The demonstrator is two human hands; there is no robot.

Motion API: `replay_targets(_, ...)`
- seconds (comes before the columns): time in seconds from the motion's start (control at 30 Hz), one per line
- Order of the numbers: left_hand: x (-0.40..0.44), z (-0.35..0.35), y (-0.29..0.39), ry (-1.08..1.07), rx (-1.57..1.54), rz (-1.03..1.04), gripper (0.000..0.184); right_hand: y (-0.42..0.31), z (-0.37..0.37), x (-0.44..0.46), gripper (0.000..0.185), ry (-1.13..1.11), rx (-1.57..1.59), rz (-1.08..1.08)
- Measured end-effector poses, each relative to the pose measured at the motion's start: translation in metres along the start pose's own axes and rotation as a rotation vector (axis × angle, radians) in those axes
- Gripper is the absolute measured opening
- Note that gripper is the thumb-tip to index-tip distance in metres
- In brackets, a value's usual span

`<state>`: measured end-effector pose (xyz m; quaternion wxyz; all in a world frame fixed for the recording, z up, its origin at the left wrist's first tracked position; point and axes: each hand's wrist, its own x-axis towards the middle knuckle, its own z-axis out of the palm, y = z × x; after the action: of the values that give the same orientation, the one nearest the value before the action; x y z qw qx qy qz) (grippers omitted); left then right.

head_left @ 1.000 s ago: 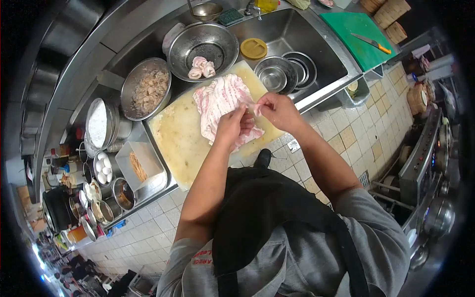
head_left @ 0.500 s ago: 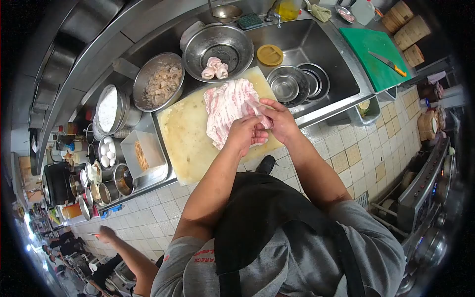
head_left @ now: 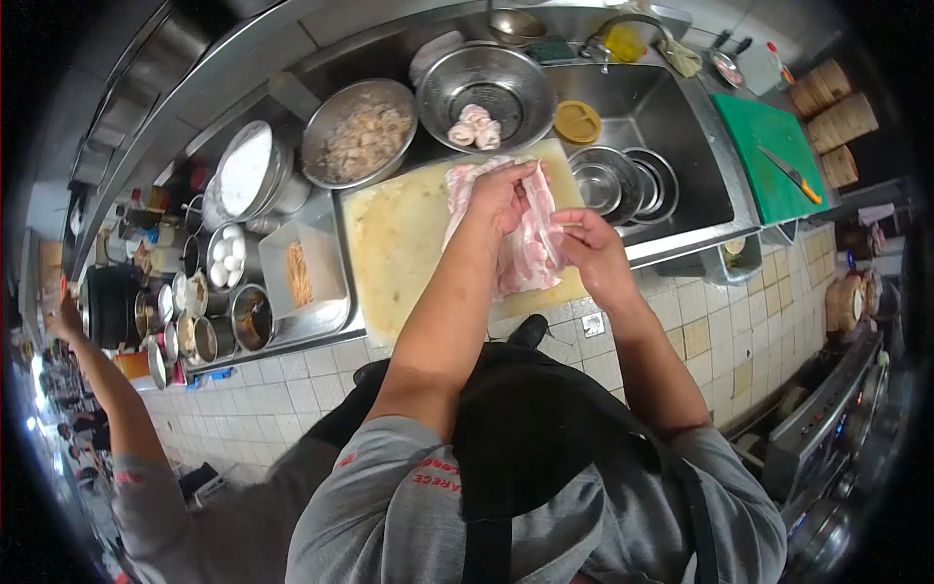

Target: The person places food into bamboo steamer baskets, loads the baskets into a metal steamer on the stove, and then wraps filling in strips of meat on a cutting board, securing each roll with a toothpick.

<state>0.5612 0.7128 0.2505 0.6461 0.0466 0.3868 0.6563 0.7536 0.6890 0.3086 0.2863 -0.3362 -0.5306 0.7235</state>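
Thin, fatty slices of raw pork belly (head_left: 525,275) lie in a pile at the right side of a pale cutting board (head_left: 389,243). My left hand (head_left: 498,202) is over the pile, its fingers closed on the upper part of a raised pork slice (head_left: 538,200). At the right edge of that slice is my right hand (head_left: 595,255), thumb and fingers pinched on it. Several rolled pieces of meat (head_left: 475,127) sit in the metal bowl (head_left: 525,83) behind the board. Part of the pile is hidden under my left hand and forearm.
Left of the bowl stands a bowl of chopped filling (head_left: 365,136). A plastic bin with thin sticks (head_left: 300,273) and a bowl of eggs (head_left: 228,255) are further left. The sink (head_left: 671,122) holds metal bowls. A knife (head_left: 793,175) rests on a green board (head_left: 749,146). A co-worker's arm (head_left: 122,399) reaches in at left.
My hands have moved apart, and a slice is now raised between them. The view has shifted, so the counter appears further right. The co-worker has come closer on the left.
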Motion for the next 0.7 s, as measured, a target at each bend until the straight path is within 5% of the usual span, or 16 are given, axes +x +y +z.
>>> replay_targets(0.17,-0.051,-0.053,0.050,0.063,-0.112,0.173,0.047,0.021,0.037,-0.010,0.016,-0.161,0.023,0.087)
replay_targets(0.4,-0.094,-0.126,0.123,0.204,0.064,0.307,0.053,0.032,0.109,-0.006,0.015,-0.381,0.013,0.166)
replay_targets(0.7,-0.068,-0.196,0.137,0.214,0.813,0.519,0.051,0.096,0.138,0.007,0.012,-0.301,-0.119,0.379)
